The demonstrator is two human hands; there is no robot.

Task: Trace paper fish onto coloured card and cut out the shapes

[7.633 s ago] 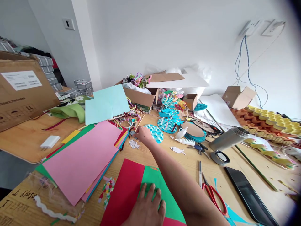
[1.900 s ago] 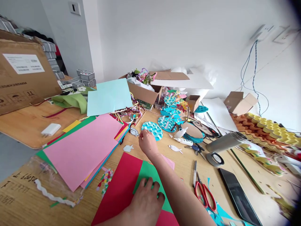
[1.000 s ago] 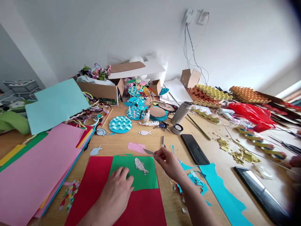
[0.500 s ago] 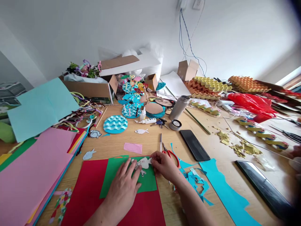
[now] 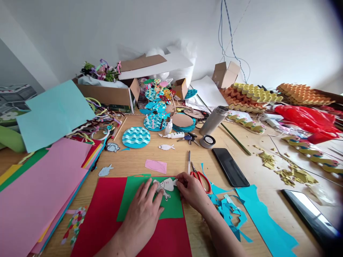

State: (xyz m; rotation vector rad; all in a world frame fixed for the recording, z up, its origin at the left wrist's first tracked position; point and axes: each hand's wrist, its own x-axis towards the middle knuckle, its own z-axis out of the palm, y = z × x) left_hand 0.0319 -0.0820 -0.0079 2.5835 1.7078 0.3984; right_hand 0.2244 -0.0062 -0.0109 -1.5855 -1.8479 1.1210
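Note:
My left hand (image 5: pixel 143 208) lies flat, fingers spread, on a green paper sheet (image 5: pixel 175 208) that rests on a larger red sheet (image 5: pixel 171 237). Its fingertips touch the edge of a white paper fish cut-out (image 5: pixel 168 184). The fingers of my right hand (image 5: pixel 191 189) pinch that fish at its tail, near the green sheet's right edge. Red-handled scissors (image 5: pixel 205 182) and a pen (image 5: pixel 189 161) lie just beyond my right hand. Ahead are a pink paper strip (image 5: pixel 156 166) and a smaller white fish (image 5: pixel 166 147); a pale blue fish (image 5: pixel 105 170) is at the left.
Blue paper scraps (image 5: pixel 230 212) and a black phone (image 5: pixel 230 167) are on the right. Coloured sheets (image 5: pixel 45 192) pile up at the left. Farther back stand a metal flask (image 5: pixel 214 120), a glue bottle (image 5: pixel 174 135), a wavy blue disc (image 5: pixel 136 137) and a cardboard box (image 5: pixel 107 96).
The view has shifted, so everything appears slightly to the right. Both hands hold nearly the same places on the paper and the fish.

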